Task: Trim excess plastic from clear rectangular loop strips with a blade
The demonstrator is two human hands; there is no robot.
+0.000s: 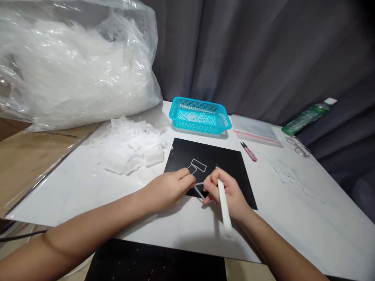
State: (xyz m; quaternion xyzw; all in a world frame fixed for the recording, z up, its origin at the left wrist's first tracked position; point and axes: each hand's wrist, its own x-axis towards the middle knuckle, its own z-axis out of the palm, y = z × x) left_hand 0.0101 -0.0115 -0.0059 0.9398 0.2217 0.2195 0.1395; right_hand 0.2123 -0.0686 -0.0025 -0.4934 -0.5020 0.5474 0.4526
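While the left hand (171,187) pinched a clear plastic piece (197,167) on the black mat (231,164), fingers closed on its stem, the right hand (227,191) gripped a white tool (225,208), fingers wrapped around it, just beside the piece. A heap of clear parts (129,146) lay left of the mat, a blue basket (199,115) behind it, and pink snips (249,151) to its right.

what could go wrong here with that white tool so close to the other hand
1. The right hand holds the long white tool with its tip close to the left hand fingers, so a slip might nick them.
2. The small clear plastic piece on the black square mat is pinned only at one end and may shift.
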